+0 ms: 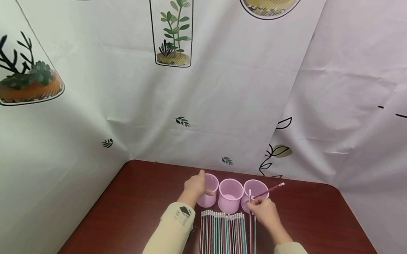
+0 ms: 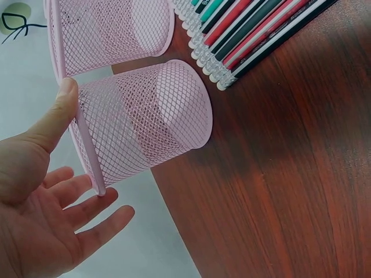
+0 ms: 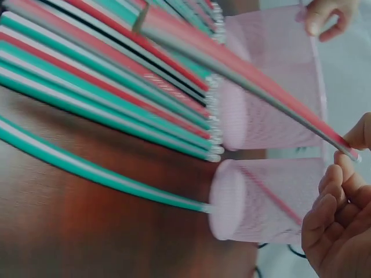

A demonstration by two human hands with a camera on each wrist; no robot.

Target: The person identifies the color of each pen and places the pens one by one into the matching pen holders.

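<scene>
My left hand (image 1: 194, 187) holds the rim of the left pink mesh pencil cup (image 2: 145, 119), with the thumb on one side of the mouth and the fingers spread along the other. With thumb and fingertips, my right hand (image 1: 265, 212) pinches a red and grey striped pencil (image 3: 243, 81) near its eraser end. This pencil slants above the row of pencils, in front of the right pink mesh cup (image 3: 272, 200). Inside that cup leans one red pencil (image 1: 271, 189), eraser up. Between the two outer cups stands the middle cup (image 1: 229, 203), with no pencil visible in it.
Many striped pencils (image 1: 222, 238) lie side by side before the cups, erasers toward them. One green pencil (image 3: 104, 178) lies apart at the row's right. Everything stands on a dark red-brown table (image 1: 141, 201), with a printed white cloth (image 1: 226, 105) hanging behind.
</scene>
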